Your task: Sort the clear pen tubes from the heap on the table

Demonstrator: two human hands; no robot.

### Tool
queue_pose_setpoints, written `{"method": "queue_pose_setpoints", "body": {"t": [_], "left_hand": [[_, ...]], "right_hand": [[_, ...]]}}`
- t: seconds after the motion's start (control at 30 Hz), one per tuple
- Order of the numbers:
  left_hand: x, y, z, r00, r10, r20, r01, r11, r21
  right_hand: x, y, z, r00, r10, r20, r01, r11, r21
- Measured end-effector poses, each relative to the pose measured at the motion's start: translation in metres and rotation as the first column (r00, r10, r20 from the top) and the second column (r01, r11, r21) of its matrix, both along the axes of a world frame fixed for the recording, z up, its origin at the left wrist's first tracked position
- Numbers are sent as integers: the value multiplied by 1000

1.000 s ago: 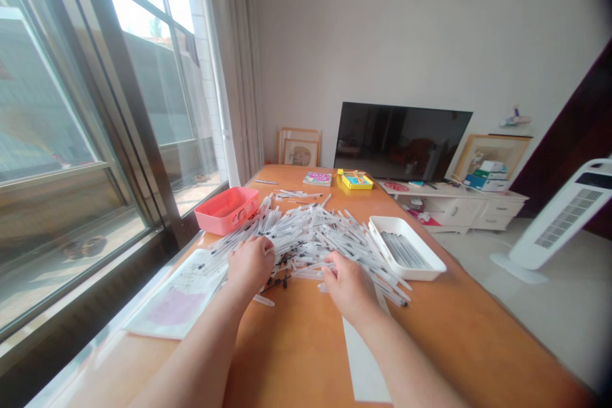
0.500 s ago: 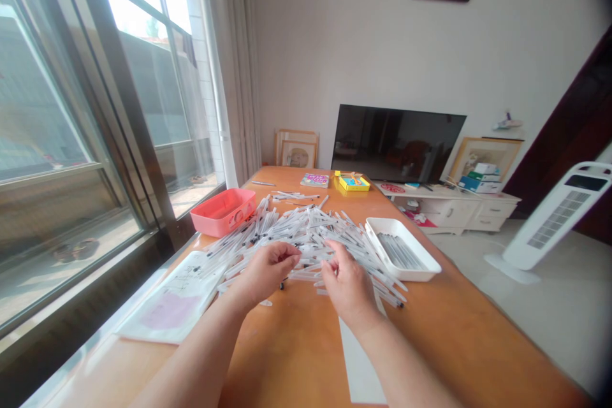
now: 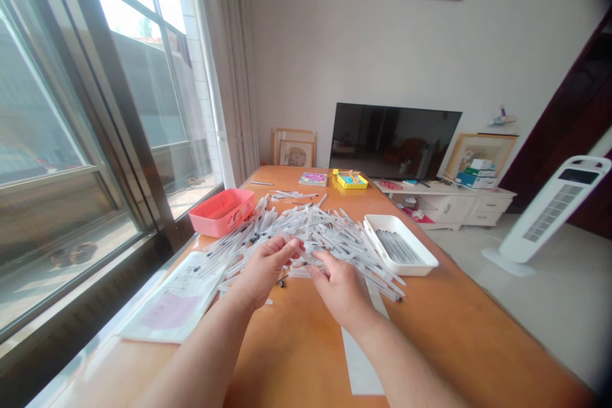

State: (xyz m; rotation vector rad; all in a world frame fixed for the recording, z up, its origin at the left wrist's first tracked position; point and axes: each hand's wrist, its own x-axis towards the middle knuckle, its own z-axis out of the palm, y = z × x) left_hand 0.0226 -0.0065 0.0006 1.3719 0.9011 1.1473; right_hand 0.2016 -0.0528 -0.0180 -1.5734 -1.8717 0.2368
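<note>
A clear plastic pen barrel [image 3: 302, 254] slants between my hands above a heap of loose pens and clear pen parts [image 3: 344, 233]. My left hand [image 3: 270, 268] pinches the barrel between thumb and fingertips. On its right end, the thumb and forefinger of my right hand [image 3: 338, 284] close in a pinch; the exact contact is too small to see. Below my left fingers, a small black piece [image 3: 282, 282] lies on the table. To the right of the heap, a white tray [image 3: 412, 269] holds several thin grey pens or refills [image 3: 398, 250].
A red plastic box [image 3: 210, 224] stands left of the heap. Printed paper [image 3: 167, 309] lies at the left edge, and a white strip [image 3: 359, 363] under my right forearm. A booklet [image 3: 313, 180] and a yellow box [image 3: 352, 183] sit at the wooden table's [image 3: 287, 357] far end.
Both hands have come closer together. The right thumb and forefinger, spread apart before, have drawn in to the end of the barrel, which now shows between the hands. The view has shifted slightly.
</note>
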Motion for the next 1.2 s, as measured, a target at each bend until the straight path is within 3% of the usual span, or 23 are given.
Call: {"method": "queue_pose_setpoints", "body": {"t": [0.1, 0.2, 0.37, 0.57, 0.83, 1.0, 1.2], "left_hand": [[-8, 10, -5, 981, 158, 110, -154, 987, -36], [-17, 20, -9, 931, 327, 163, -312, 943, -114], [-26, 28, -12, 872, 446, 204, -412, 892, -188], [-29, 28, -12, 861, 468, 201, -425, 877, -223], [-32, 26, -10, 881, 432, 195, -388, 894, -225], [-32, 25, -10, 887, 426, 180, -382, 894, -235], [-30, 26, -14, 895, 410, 174, -363, 898, -248]], "right_hand": [[3, 2, 1, 999, -47, 4, 47, 998, -32], [2, 5, 4, 991, -65, 113, 72, 995, -63], [-18, 18, 9, 947, 13, 320, 17, 996, -91], [-41, 53, 10, 854, 60, 517, 12, 991, -135], [-48, 82, 7, 826, 79, 559, 22, 985, -171], [-38, 82, 11, 834, 30, 551, 70, 985, -161], [-4, 76, 22, 876, -104, 472, 174, 979, -107]]}}
